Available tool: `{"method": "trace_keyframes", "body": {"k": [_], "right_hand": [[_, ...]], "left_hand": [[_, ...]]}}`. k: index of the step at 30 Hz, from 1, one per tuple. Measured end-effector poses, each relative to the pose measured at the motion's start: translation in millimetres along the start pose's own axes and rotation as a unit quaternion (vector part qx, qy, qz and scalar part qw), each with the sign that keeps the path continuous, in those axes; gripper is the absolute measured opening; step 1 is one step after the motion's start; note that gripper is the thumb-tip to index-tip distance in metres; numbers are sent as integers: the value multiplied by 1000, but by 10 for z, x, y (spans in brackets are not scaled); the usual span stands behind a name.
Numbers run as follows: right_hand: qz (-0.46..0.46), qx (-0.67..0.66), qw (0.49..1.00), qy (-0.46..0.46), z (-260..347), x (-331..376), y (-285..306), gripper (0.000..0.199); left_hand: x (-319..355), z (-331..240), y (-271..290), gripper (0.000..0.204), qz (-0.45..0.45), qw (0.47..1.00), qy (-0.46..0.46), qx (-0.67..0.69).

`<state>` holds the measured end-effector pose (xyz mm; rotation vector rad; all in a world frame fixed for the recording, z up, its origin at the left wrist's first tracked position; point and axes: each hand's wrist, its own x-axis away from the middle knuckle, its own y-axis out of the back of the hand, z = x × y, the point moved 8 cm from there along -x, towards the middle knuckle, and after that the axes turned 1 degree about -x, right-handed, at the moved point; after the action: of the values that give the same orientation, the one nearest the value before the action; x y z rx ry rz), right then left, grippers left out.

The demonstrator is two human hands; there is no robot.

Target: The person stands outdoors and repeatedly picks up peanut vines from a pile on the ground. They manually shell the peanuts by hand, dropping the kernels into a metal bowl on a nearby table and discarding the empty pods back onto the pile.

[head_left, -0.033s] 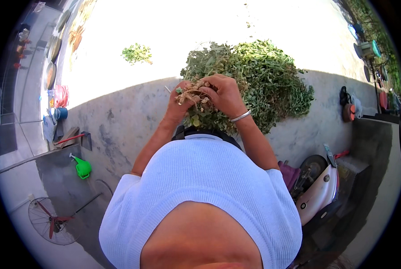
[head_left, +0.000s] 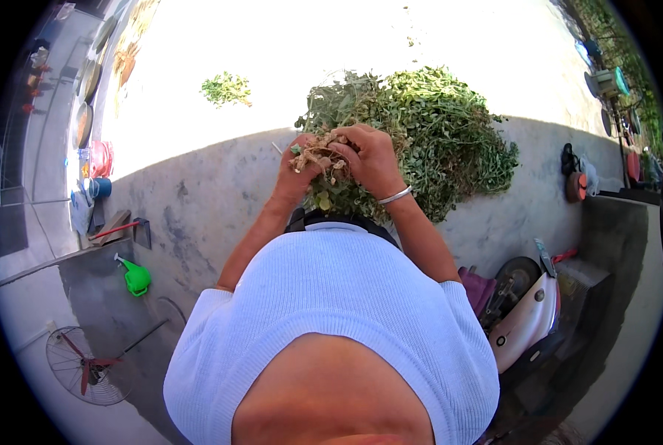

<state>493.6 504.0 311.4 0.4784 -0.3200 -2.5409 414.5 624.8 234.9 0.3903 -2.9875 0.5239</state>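
In front of my body, both hands are closed around the root end of a peanut plant (head_left: 317, 156), a tangle of tan roots and pods. My left hand (head_left: 294, 172) grips it from the left side, fingers partly hidden behind the roots. My right hand (head_left: 376, 159), with a silver bangle at the wrist, has its thumb and fingers pinched on the pods; exactly what lies between the fingertips is hidden. Just beyond and to the right lies a large heap of green leafy peanut plants (head_left: 450, 137), partly behind my right hand.
A small leafy bunch (head_left: 226, 89) lies on sunlit concrete at far left. To the left are a green watering can (head_left: 136, 277), a standing fan (head_left: 88, 365), a dustpan (head_left: 142, 232) and a blue bucket (head_left: 101, 187). A scooter (head_left: 523, 326) stands at lower right.
Almost nothing differs. My right wrist and the bangle sit a touch further left, and leaves at the heap's left edge have shifted slightly. Both hands keep their grip.
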Motion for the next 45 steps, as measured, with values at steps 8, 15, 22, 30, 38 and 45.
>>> {"method": "trace_keyframes", "body": {"k": [8, 15, 22, 30, 38, 45], "right_hand": [[-19, -334, 930, -152, -443, 158, -170, 15], [19, -502, 839, -211, -596, 227, -335, 17], [9, -480, 844, -242, -719, 262, -356, 16], [-26, -303, 944, -125, -414, 143, -55, 24], [-53, -157, 985, -36, -230, 116, 36, 10], [-21, -129, 990, -51, -253, 82, 11, 10]], "left_hand": [[-42, -43, -3, 40, 13, 999, -22, 21], [-125, -92, 10, 40, 93, 991, -75, -65], [-176, 63, 5, 43, 80, 997, -7, 18], [-156, 20, 64, 40, 46, 998, -12, 38], [-174, 0, 42, 40, 46, 999, -15, 23], [-166, 30, 57, 43, 39, 999, -17, -5]]}}
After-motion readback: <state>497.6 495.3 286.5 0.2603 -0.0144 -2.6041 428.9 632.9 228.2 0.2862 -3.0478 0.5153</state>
